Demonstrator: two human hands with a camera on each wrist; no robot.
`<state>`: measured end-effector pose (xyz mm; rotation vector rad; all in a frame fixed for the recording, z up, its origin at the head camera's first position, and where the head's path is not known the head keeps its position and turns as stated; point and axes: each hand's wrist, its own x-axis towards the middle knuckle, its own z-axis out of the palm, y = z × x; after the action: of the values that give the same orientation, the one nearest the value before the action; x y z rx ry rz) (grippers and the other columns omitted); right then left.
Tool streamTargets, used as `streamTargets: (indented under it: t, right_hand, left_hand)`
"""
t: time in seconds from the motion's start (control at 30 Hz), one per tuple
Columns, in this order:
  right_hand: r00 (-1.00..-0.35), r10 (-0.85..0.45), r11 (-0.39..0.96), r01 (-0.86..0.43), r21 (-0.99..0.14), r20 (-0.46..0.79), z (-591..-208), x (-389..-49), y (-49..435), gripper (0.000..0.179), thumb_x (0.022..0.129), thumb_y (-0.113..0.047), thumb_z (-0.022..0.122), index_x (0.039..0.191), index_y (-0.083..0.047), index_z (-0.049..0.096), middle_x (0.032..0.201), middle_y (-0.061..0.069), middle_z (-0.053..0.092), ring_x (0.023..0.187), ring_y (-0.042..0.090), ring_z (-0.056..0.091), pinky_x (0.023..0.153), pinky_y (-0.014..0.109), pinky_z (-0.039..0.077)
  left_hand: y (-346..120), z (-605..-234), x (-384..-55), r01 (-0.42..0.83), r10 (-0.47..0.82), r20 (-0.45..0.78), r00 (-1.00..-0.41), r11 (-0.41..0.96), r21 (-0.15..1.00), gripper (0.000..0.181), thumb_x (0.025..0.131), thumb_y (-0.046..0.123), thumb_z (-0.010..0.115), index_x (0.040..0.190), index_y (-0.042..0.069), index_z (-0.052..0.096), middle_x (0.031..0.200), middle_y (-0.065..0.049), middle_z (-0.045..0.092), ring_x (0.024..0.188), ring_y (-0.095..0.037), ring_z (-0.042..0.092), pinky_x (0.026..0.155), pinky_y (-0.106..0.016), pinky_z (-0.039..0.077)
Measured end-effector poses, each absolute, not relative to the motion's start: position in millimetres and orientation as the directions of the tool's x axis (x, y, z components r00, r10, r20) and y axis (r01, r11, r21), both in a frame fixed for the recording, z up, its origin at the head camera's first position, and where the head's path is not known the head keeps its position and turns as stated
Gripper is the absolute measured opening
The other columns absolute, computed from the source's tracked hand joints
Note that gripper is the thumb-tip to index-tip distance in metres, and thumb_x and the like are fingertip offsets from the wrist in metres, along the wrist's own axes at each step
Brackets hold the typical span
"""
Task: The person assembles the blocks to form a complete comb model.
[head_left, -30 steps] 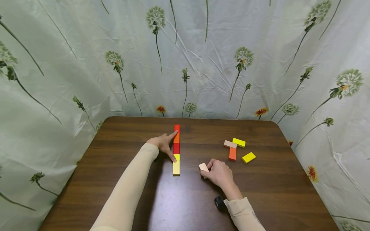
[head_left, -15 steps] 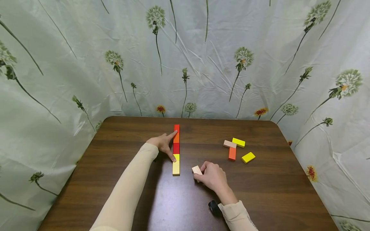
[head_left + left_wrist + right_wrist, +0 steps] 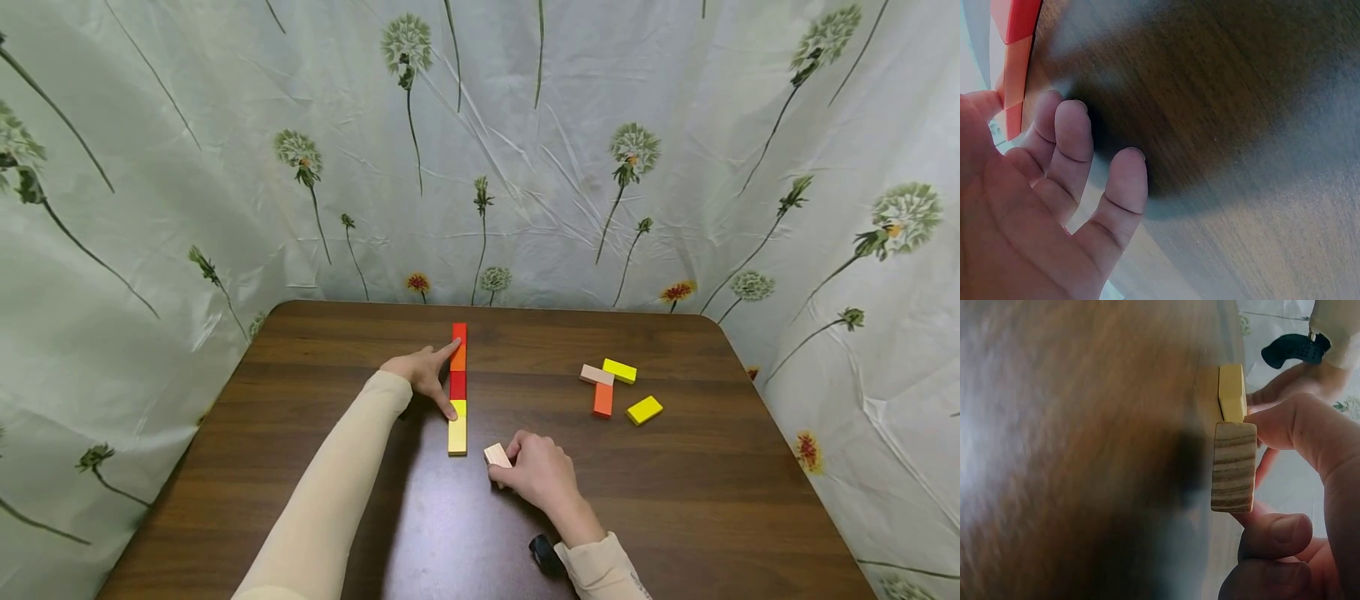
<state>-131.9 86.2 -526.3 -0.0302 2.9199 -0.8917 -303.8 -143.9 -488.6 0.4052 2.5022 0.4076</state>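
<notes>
Left hand (image 3: 422,372) spread, its thumb and forefinger touching the row of blocks (image 3: 458,386) at mid-frame, I pinched a pale block (image 3: 496,456) in my right hand (image 3: 544,475) just lower right, where its skewed angle could have knocked the row crooked.

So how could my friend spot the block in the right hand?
On the brown table, find the long coloured row of blocks. Right of its near end is the right hand, pinching a pale wooden block. It's the only block in that hand, apart from all the others.
</notes>
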Motion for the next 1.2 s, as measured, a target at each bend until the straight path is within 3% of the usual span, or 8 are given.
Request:
streamTargets:
  t: [0.37,1.2]
  right_hand:
    - [-0.990,-0.080,0.830,-0.002,-0.557,-0.115,-529.7,-124.7,74.5,0.027,0.073,-0.035,0.084,0.081,-0.019,0.065,0.064,-0.006,0.057,0.059,0.014,0.049,0.055,0.032,0.037]
    - [-0.994,-0.088,0.840,-0.039,-0.542,-0.064,-536.3,-112.0,44.4,0.030,0.070,-0.041,0.084,0.076,-0.022,0.062,0.064,-0.005,0.059,0.057,0.016,0.051,0.055,0.037,0.041]
  left_hand:
    - [-143.2,-489.7,-305.0,0.196,0.367,-0.478,-0.798,0.908,0.371,0.145,0.068,0.054,0.101,0.175,0.031,0.006,0.174,-0.031,0.021,0.160,-0.048,0.032,0.126,-0.065,0.036]
    - [-149.4,-495.0,-305.3,0.223,0.408,-0.456,-0.791,0.886,0.406,0.142,0.070,0.055,0.100,0.175,0.029,0.008,0.175,-0.033,0.017,0.163,-0.048,0.026,0.126,-0.068,0.032]
